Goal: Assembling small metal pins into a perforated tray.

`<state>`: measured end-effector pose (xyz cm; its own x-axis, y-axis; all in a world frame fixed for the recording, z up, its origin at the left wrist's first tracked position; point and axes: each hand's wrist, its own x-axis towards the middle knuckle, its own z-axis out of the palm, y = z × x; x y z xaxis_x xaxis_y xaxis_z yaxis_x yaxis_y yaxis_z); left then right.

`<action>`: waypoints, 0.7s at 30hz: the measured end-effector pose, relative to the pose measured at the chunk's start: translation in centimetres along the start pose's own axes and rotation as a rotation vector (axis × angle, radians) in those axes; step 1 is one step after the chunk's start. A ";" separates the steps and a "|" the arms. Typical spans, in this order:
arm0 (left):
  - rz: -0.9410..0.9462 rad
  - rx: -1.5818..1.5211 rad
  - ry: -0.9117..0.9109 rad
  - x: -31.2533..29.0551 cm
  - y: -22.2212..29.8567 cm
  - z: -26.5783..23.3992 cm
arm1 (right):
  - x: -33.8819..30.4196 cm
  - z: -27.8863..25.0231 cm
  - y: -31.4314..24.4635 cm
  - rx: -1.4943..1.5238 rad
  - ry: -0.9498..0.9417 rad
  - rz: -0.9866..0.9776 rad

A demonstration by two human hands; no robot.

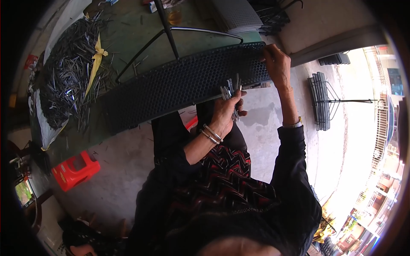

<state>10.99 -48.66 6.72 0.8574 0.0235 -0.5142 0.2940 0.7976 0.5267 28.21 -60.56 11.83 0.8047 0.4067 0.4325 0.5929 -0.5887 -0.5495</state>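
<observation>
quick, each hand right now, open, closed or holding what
Left hand: closed, holding thin strips.
Right hand: at the black panel's right end; grip cannot be told.

The panel (188, 77) lies along the near edge of the desk (124, 25), frame (170, 36) behind it, stack (237, 15) farther back right, heap (66, 85) over left. Strips (230, 87) sit in the left fingers (242, 113) before the panel; the right fingers (268, 51) are at its right end. Jug (70, 177) on the floor (124, 158), left.

Left grip (225, 113) closed, thumb (235, 98) forward, forearm (200, 149) angled inward; right grip (277, 65) farther ahead, fingers (267, 52) curled, arm (290, 106) extended.
</observation>
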 end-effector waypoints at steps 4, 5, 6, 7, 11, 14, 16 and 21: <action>-0.029 0.007 -0.005 -0.1 0.1 0.2 | -0.1 0.5 0.8 -0.011 -0.024 -0.040; -0.038 0.012 -0.010 -0.2 0.1 0.2 | -0.1 0.7 1.0 -0.092 -0.030 -0.075; -0.037 0.013 -0.012 -0.2 0.1 0.2 | -0.1 0.9 1.3 -0.093 -0.028 -0.075; -0.030 0.004 -0.012 -0.2 0.1 0.2 | -0.1 1.1 1.2 -0.164 0.007 -0.090; -0.010 -0.009 -0.005 -0.4 0.2 0.2 | -1.1 1.8 -0.2 -0.345 0.089 -0.016; 0.017 -0.020 -0.031 -0.5 0.4 0.1 | -1.3 2.1 -0.1 -0.370 0.156 0.003; 0.025 -0.025 -0.039 -0.5 0.5 0.2 | -1.6 2.0 -0.2 -0.461 0.146 0.040; 0.049 -0.020 -0.076 -0.5 0.4 0.1 | -2.6 1.7 -0.5 -0.542 0.149 0.068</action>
<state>10.67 -48.42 7.25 0.9003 0.0176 -0.4350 0.2431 0.8085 0.5359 25.93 -60.14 9.75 0.8041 0.2756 0.5268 0.4076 -0.9006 -0.1510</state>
